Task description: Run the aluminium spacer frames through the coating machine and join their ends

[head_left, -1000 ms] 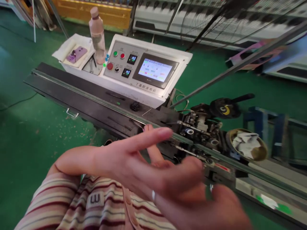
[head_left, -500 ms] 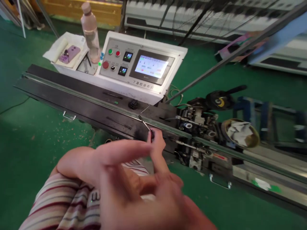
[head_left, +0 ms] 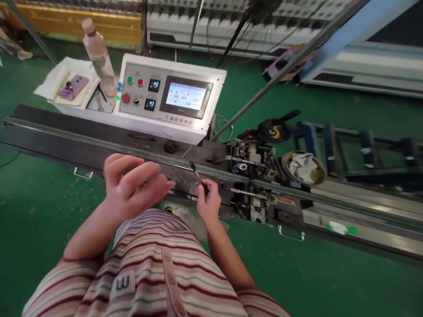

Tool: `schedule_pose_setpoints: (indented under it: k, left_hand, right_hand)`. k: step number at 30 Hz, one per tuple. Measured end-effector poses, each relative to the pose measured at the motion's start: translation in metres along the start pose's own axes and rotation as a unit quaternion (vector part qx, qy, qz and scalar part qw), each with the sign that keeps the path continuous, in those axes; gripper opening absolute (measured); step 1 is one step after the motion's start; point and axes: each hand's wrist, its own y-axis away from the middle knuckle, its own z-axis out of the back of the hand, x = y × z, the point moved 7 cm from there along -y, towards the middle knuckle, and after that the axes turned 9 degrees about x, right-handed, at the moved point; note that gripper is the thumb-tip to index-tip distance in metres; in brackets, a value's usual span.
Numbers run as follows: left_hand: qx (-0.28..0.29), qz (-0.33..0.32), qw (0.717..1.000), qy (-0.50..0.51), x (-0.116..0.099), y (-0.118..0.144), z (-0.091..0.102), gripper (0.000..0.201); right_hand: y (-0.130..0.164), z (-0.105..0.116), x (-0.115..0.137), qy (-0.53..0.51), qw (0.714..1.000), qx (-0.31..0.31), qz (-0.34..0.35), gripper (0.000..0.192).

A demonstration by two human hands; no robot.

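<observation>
My left hand (head_left: pixel 134 185) hovers over the near edge of the long dark machine bed (head_left: pixel 79 147). Its fingers are loosely bent and apart, and nothing shows in them. My right hand (head_left: pixel 209 200) is closed around a thin rod-like tool with a dark head (head_left: pixel 197 173), whose exact kind I cannot make out. The tool's head points up and left, close to the narrow glass-like strip (head_left: pixel 178 163) running along the bed. A black knob (head_left: pixel 170 146) sits on the bed beyond the tool.
Behind the bed stands a white control box (head_left: pixel 214 88) with buttons and a lit screen (head_left: pixel 187 97). A bottle (head_left: pixel 101 59) and a tray with a purple phone case (head_left: pixel 74 88) are left of it. Metal mechanisms (head_left: pixel 253 160) and a round container of crumpled paper (head_left: pixel 304 167) are at right.
A blurred hand close to the camera has gone from the lower middle; my left hand now hangs over the bed. My right hand keeps the tool near the strip. The camera view has shifted.
</observation>
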Motion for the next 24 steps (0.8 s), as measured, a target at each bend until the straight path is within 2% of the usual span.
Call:
schedule_pose_setpoints:
  k: [2, 4, 7, 10, 13, 19, 21, 23, 24]
  left_hand:
    - [-0.039, -0.071, 0.994, -0.075, 0.007, -0.001, -0.01, 0.027]
    - [-0.056, -0.11, 0.982, -0.144, 0.009, 0.008, -0.018, 0.029]
    - [-0.044, -0.098, 0.978, -0.179, 0.015, 0.024, -0.022, 0.029]
    - [-0.025, -0.086, 0.98, -0.178, 0.02, 0.033, -0.02, 0.032]
    - [-0.013, -0.084, 0.983, -0.164, 0.023, 0.036, -0.019, 0.034]
    - [-0.031, -0.069, 0.988, -0.133, 0.03, 0.042, -0.012, 0.032]
    - [-0.021, -0.063, 0.99, -0.12, 0.034, 0.044, -0.013, 0.031]
    - [-0.007, -0.052, 0.993, -0.101, 0.038, 0.046, -0.016, 0.031]
    - [-0.009, -0.046, 0.995, -0.086, 0.039, 0.046, -0.016, 0.032]
  right_hand:
    - [-0.001, 0.007, 0.01, -0.022, 1.0, 0.005, 0.012, 0.026]
    - [-0.001, 0.014, 0.031, -0.035, 0.998, 0.016, 0.05, 0.024]
    - [0.0, 0.02, 0.07, -0.058, 0.99, 0.065, 0.107, 0.02]
    - [0.001, 0.016, 0.106, -0.058, 0.978, 0.137, 0.148, 0.025]
    - [0.0, 0.012, 0.13, -0.026, 0.967, 0.16, 0.194, 0.029]
    - [0.006, 0.004, 0.152, 0.095, 0.942, 0.131, 0.293, 0.03]
    - [0.008, 0.0, 0.155, 0.136, 0.932, 0.127, 0.312, 0.029]
    - [0.008, -0.006, 0.154, 0.127, 0.93, 0.151, 0.31, 0.028]
    - [0.005, -0.007, 0.151, 0.091, 0.936, 0.164, 0.297, 0.026]
